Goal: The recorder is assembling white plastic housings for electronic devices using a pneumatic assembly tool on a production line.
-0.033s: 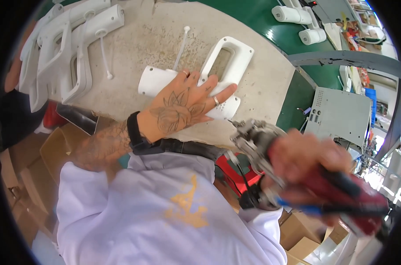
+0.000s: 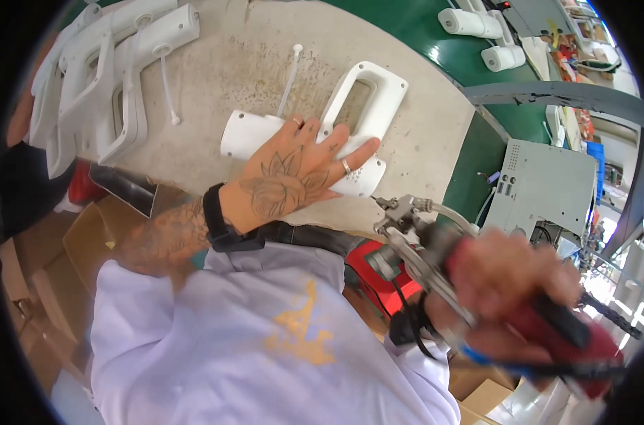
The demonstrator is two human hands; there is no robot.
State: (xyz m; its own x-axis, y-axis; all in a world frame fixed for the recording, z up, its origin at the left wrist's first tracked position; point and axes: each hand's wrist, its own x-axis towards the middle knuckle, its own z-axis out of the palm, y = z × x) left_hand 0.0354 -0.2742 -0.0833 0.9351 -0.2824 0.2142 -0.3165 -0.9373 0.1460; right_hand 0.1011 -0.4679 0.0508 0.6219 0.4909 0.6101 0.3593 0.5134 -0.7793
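Observation:
A white plastic gun-shaped housing (image 2: pixel 386 99) with a looped handle and small screw holes lies on the worn beige bench mat. Across its body rests my left hand (image 2: pixel 286 173), fingers spread and pressed down on top, hiding part of it. From the housing's far side a thin white rod (image 2: pixel 289 81) sticks out. My right hand (image 2: pixel 510 276), blurred, is wrapped round a red power screwdriver (image 2: pixel 595 358) with a metal nose (image 2: pixel 407 216). The nose hangs near the housing's right end, apart from it. A black cable and a blue line run beside the tool.
Several similar white housings (image 2: pixel 88 99) are grouped at the far left, one with a white rod. More white parts (image 2: pixel 471 25) lie on the green surface at the far right. A grey metal box (image 2: pixel 545 184) stands at the right, below a grey bar (image 2: pixel 563 92). Something red (image 2: pixel 379 276) is under the bench edge.
The red power screwdriver and my right hand have shifted slightly right and toward me, away from the housing. My left hand and the housing stay nearly where they were.

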